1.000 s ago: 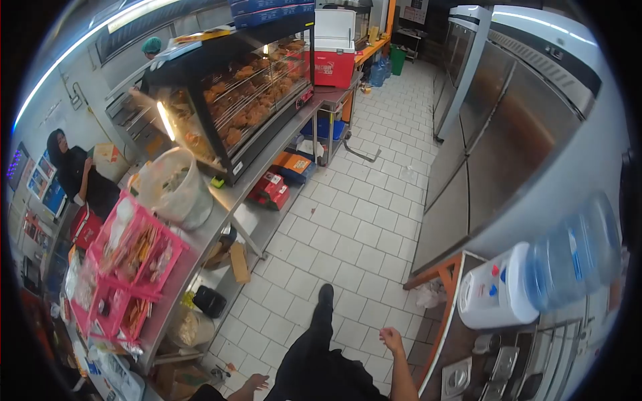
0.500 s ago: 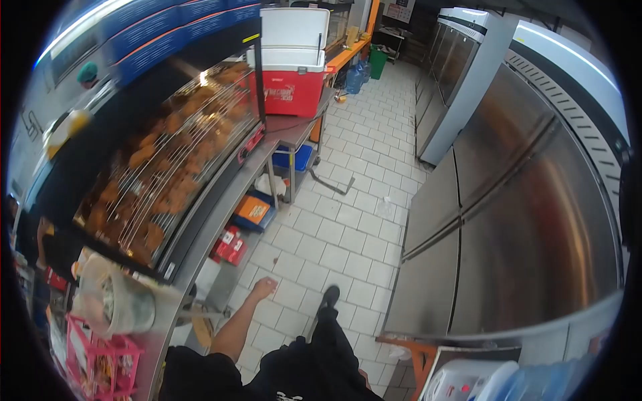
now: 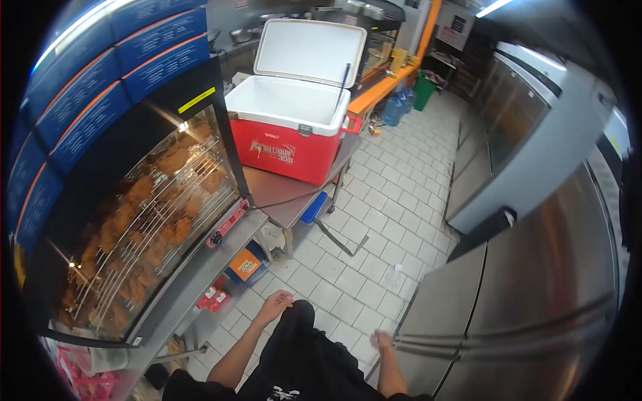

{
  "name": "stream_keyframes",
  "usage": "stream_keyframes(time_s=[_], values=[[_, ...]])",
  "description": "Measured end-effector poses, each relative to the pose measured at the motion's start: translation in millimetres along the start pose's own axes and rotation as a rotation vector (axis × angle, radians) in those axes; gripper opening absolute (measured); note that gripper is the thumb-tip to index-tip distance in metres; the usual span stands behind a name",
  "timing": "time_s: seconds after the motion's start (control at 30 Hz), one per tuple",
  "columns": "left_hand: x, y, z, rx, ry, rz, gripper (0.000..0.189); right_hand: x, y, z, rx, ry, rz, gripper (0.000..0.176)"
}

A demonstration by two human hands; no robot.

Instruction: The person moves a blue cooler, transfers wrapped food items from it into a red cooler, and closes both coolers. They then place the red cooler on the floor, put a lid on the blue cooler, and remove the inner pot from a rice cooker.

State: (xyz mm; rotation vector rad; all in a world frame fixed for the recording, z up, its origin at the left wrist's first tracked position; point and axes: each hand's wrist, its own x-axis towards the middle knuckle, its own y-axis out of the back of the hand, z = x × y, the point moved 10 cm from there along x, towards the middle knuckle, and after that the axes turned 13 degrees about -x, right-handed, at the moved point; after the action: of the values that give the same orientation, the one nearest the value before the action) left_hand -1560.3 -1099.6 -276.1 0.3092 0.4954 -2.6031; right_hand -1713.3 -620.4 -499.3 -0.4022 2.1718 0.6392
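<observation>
My left hand (image 3: pixel 277 306) hangs over the tiled floor by my raised knee, its fingers loosely curled and nothing visible in them. On the other side, my right hand (image 3: pixel 381 339) is low beside the steel fridge doors (image 3: pixel 535 267), its fingers smeared by motion. To the left is a glass-fronted warming cabinet (image 3: pixel 147 227) with fried chicken on wire racks. Ahead, a red and white cooler (image 3: pixel 284 144) rests on a metal table (image 3: pixel 267 187), its white lid raised and its inside showing white.
White floor tiles (image 3: pixel 334 274) run between the tables and the fridges. A dark strap (image 3: pixel 341 240) lies on them. An orange box (image 3: pixel 245 264) and red boxes (image 3: pixel 212 299) sit on the low shelf. Farther along are blue water jugs (image 3: pixel 396 107) and a green bin (image 3: pixel 423 92).
My view has moved forward and the cooler appears nearer. My right hand has come into view by the fridge. My left hand appears slightly lower, and my knee has come up.
</observation>
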Motion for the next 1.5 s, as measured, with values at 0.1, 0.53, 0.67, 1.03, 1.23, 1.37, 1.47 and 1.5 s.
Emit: stream_keyframes(time_s=[0.1,0.53,0.67,1.03,1.23,1.37,1.47,1.5], values=[[45.1,3.7,31.2,-0.071,-0.081,0.186,0.02,50.0,30.1,-269.0,-0.023,0.395,0.112,0.033],[278.1,-15.9,263.6,-0.141,-0.636,0.863,0.038,-15.3,-75.1,-1041.4,0.021,1.262,-0.119,0.047],[302.4,-42.0,322.0,-0.181,-0.753,0.945,0.052,14.7,-109.1,-1135.8,0.179,1.303,-0.393,0.056],[353.2,-143.3,333.0,-0.199,-0.772,1.419,0.096,131.7,-184.6,-1137.8,0.192,0.948,-0.808,0.065],[364.8,-143.3,349.5,-0.27,-0.759,1.693,0.081,95.5,-168.5,-1151.7,0.041,1.28,-0.678,0.043],[374.4,-141.9,354.5,-0.405,-0.821,1.709,0.083,76.5,-160.6,-1154.2,-0.005,1.405,-0.597,0.039],[374.5,-144.3,359.4,-0.427,-0.845,1.677,0.086,69.4,-145.8,-1158.1,-0.031,1.41,-0.597,0.038],[375.4,-142.7,359.1,-0.431,-0.85,1.666,0.087,77.2,-141.1,-1159.9,-0.031,1.415,-0.582,0.039]])
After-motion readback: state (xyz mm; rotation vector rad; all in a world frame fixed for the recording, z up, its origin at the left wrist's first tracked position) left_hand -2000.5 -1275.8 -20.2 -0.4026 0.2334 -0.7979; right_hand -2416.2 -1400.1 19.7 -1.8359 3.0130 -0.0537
